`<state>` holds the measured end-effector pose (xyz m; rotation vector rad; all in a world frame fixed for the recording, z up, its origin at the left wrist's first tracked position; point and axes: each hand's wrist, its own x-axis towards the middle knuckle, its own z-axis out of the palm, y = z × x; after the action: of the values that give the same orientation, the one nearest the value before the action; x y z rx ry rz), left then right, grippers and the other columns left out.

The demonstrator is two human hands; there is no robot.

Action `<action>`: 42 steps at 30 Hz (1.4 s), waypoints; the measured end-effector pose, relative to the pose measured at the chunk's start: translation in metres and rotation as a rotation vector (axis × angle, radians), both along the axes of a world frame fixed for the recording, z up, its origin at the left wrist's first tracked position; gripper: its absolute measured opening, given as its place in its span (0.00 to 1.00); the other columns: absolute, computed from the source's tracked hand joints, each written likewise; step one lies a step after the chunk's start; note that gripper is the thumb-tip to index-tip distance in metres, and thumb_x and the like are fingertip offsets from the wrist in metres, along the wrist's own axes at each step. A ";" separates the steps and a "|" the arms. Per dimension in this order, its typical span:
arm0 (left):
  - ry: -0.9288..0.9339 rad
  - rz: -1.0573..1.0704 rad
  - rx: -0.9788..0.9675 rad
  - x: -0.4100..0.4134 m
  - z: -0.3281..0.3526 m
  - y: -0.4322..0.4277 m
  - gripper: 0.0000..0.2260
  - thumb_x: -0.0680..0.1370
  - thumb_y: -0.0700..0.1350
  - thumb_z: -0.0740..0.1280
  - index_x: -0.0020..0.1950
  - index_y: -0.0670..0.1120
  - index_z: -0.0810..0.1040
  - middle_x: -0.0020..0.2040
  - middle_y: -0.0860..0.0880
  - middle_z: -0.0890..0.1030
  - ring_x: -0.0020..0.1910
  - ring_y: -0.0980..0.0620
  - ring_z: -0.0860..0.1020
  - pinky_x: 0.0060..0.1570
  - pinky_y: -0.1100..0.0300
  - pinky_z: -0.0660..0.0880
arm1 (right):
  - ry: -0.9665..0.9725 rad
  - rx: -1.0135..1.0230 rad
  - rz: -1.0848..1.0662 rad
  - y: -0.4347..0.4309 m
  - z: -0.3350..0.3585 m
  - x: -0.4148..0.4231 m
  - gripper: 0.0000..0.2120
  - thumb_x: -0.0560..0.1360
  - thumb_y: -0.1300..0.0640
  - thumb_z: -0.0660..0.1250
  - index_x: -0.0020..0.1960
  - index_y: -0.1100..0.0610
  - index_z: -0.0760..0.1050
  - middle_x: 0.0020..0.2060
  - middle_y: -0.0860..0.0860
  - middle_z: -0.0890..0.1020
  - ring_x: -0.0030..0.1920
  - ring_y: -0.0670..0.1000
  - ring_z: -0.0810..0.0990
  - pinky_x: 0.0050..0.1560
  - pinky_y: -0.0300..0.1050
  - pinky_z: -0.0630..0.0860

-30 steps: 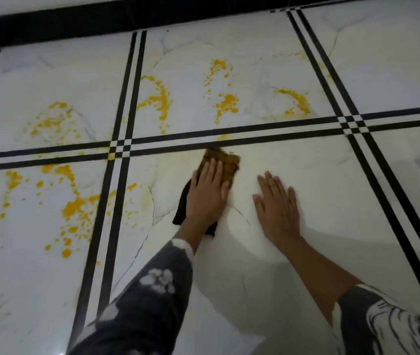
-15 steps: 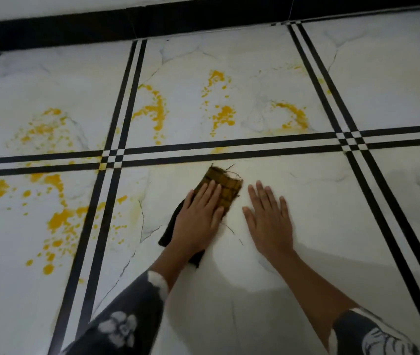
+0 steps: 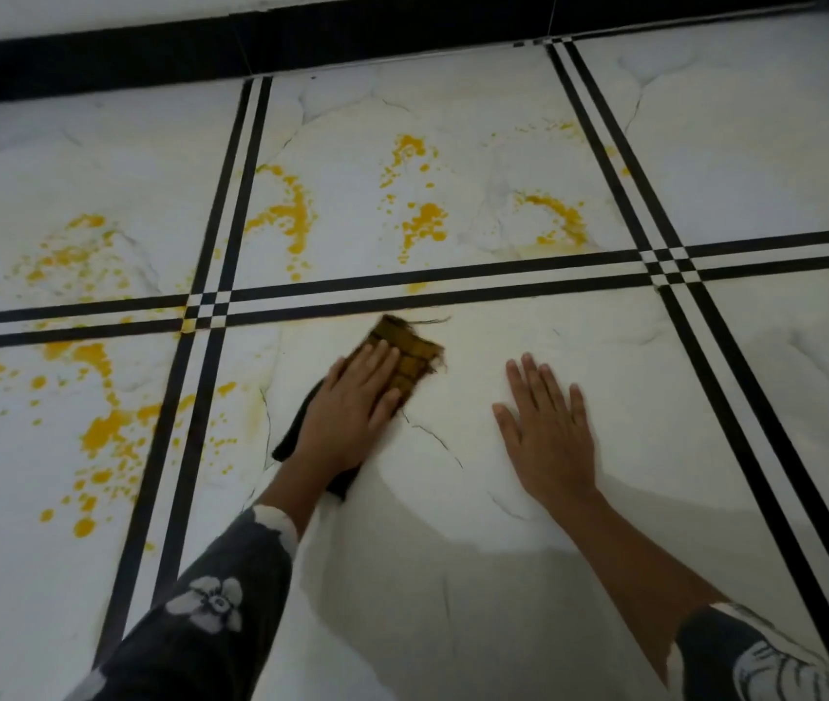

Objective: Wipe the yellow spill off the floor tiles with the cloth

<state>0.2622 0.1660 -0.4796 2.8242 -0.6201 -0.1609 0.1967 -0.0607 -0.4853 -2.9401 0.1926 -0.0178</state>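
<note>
The cloth [image 3: 410, 354], dark and stained yellow-brown, lies flat on the white marble-pattern floor tile [image 3: 529, 559], just below a black double stripe. My left hand [image 3: 352, 404] presses on it, palm down, covering its middle. My right hand [image 3: 549, 427] rests flat on the bare tile to the right, fingers spread, holding nothing. Yellow spill patches sit beyond the stripe at the middle [image 3: 288, 217], centre [image 3: 422, 225] and right [image 3: 559, 217]. More yellow spill covers the far left tile [image 3: 68, 255] and the near left tile [image 3: 109, 430].
Black double stripes [image 3: 503, 280] cross the floor between tiles. A black skirting band [image 3: 301, 43] runs along the far edge below a pale wall. My dark patterned sleeves [image 3: 210, 614] show at the bottom.
My left hand has slid the cloth to the left, away from my right hand, staying near the stripe. The right hand stays planted. The view has shifted slightly.
</note>
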 end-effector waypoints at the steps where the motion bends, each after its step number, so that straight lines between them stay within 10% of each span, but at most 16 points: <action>1: -0.005 0.123 0.013 0.008 0.000 0.007 0.30 0.77 0.59 0.39 0.77 0.49 0.52 0.77 0.53 0.50 0.76 0.55 0.48 0.74 0.54 0.44 | 0.011 0.004 -0.008 0.001 0.001 -0.001 0.33 0.79 0.42 0.33 0.72 0.57 0.62 0.71 0.55 0.67 0.70 0.56 0.67 0.68 0.58 0.57; 5: -0.004 0.371 0.084 0.005 0.002 -0.028 0.33 0.76 0.61 0.37 0.77 0.45 0.47 0.78 0.47 0.48 0.77 0.50 0.46 0.74 0.52 0.41 | 0.042 0.020 -0.019 0.004 0.004 0.000 0.32 0.80 0.43 0.34 0.71 0.57 0.65 0.69 0.56 0.69 0.68 0.57 0.69 0.66 0.59 0.61; 10: 0.031 -0.139 0.047 -0.007 0.002 -0.046 0.32 0.73 0.62 0.32 0.76 0.52 0.44 0.78 0.52 0.47 0.76 0.55 0.44 0.71 0.59 0.36 | 0.056 0.034 0.043 -0.004 0.002 -0.002 0.37 0.75 0.40 0.27 0.74 0.55 0.57 0.74 0.53 0.61 0.73 0.55 0.60 0.70 0.54 0.50; 15: -0.025 0.245 0.013 -0.028 -0.002 -0.067 0.30 0.77 0.55 0.32 0.77 0.46 0.47 0.78 0.49 0.50 0.77 0.51 0.46 0.72 0.57 0.38 | 0.050 0.031 -0.022 -0.006 0.005 -0.018 0.32 0.80 0.43 0.34 0.71 0.58 0.65 0.69 0.55 0.70 0.68 0.57 0.70 0.65 0.57 0.60; 20: 0.126 0.334 -0.562 -0.051 0.008 -0.111 0.19 0.83 0.49 0.50 0.70 0.45 0.68 0.71 0.47 0.69 0.71 0.51 0.64 0.70 0.59 0.56 | 0.063 0.051 -0.124 -0.009 0.012 -0.030 0.35 0.79 0.42 0.32 0.69 0.59 0.68 0.67 0.56 0.72 0.67 0.57 0.71 0.66 0.60 0.59; 23: 0.224 0.455 -0.883 -0.052 0.026 -0.128 0.12 0.83 0.46 0.53 0.53 0.46 0.75 0.49 0.51 0.79 0.48 0.57 0.75 0.51 0.60 0.70 | 0.053 0.055 -0.176 -0.022 0.009 -0.040 0.39 0.76 0.39 0.27 0.72 0.57 0.63 0.71 0.55 0.66 0.72 0.55 0.64 0.71 0.58 0.51; 29: 1.090 0.746 -1.704 -0.024 0.067 -0.136 0.17 0.82 0.52 0.54 0.57 0.43 0.78 0.56 0.44 0.81 0.55 0.47 0.78 0.58 0.55 0.73 | 0.007 0.206 -0.375 -0.045 0.019 -0.042 0.26 0.80 0.45 0.42 0.76 0.53 0.48 0.76 0.50 0.52 0.76 0.48 0.47 0.74 0.53 0.39; 32: 0.961 0.699 -1.512 -0.007 0.065 -0.108 0.22 0.81 0.55 0.54 0.65 0.41 0.73 0.61 0.43 0.78 0.59 0.46 0.76 0.63 0.53 0.70 | -0.028 0.280 -0.401 -0.039 0.027 -0.028 0.26 0.80 0.46 0.41 0.76 0.52 0.47 0.76 0.49 0.50 0.76 0.47 0.45 0.73 0.51 0.37; 35: 0.408 0.829 -1.264 0.009 0.051 -0.067 0.15 0.81 0.49 0.59 0.60 0.43 0.77 0.60 0.44 0.79 0.61 0.45 0.76 0.63 0.53 0.71 | -0.095 0.300 -0.359 -0.024 0.032 -0.007 0.27 0.79 0.43 0.39 0.76 0.50 0.46 0.76 0.48 0.49 0.76 0.47 0.45 0.73 0.50 0.38; 42: -0.015 0.347 -0.093 0.037 -0.002 -0.039 0.23 0.82 0.51 0.47 0.77 0.47 0.50 0.78 0.47 0.51 0.77 0.50 0.47 0.74 0.52 0.44 | 0.000 0.176 -0.018 0.047 0.009 0.037 0.41 0.71 0.37 0.22 0.76 0.57 0.46 0.76 0.52 0.51 0.76 0.50 0.49 0.72 0.47 0.40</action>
<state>0.2987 0.1274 -0.4820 2.7903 -0.1294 -0.0455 0.2334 -0.0137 -0.4761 -2.7626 0.2090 -0.0030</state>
